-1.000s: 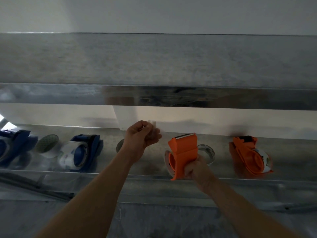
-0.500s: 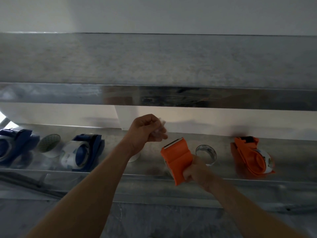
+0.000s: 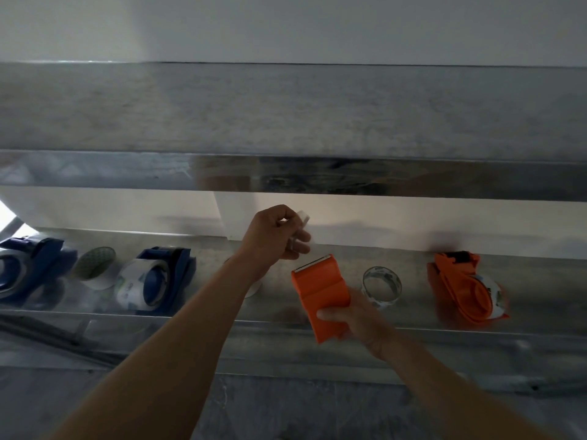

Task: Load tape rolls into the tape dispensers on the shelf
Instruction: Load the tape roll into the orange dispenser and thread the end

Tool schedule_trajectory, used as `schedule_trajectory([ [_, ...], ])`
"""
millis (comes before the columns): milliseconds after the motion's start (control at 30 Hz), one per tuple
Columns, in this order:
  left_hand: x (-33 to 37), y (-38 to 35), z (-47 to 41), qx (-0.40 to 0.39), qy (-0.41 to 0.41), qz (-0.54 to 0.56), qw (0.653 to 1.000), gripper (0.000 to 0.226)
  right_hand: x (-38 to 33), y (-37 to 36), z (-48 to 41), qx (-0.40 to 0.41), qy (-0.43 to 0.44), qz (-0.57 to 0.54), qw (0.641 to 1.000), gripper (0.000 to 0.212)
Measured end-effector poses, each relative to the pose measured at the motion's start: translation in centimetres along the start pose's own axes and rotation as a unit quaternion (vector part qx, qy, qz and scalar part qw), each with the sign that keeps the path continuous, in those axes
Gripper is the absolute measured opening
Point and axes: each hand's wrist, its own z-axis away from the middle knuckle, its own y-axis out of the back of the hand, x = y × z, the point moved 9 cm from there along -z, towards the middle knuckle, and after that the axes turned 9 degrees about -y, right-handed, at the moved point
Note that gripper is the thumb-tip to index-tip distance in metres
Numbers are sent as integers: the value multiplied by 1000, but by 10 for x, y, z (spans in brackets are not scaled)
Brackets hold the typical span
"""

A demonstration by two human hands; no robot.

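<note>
Your right hand [image 3: 352, 319] grips the orange plastic tape dispenser [image 3: 319, 296] above the steel shelf [image 3: 409, 315], blade up, likely for threading | left hand [image 3: 274, 238] pinches a clear tape strip [image 3: 301, 228] just above the blade | clear tape roll [image 3: 382, 285] stands on the shelf beside.

At nine o'clock the edge cuts off a blue dispenser [image 3: 22, 268]. The left forearm [image 3: 203, 315] hides most of a pale roll [image 3: 255, 290]. The left hand [image 3: 270, 238]'s clear piece [image 3: 303, 219], eleven o'clock of the orange dispenser [image 3: 319, 287], is blurred.
</note>
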Motion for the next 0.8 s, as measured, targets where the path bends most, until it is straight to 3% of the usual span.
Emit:
schedule_trajectory([
  [400,3,9,0,37,9,-12,999,18,-9,-8,3,-10,13,-17,1000,49],
  [567,10,13,0,56,2,-28,998,16,-18,-10,5,-17,12,-14,1000,37],
  [800,5,18,-4,75,29,-22,997,16,-15,-9,6,-19,14,-11,1000,57],
])
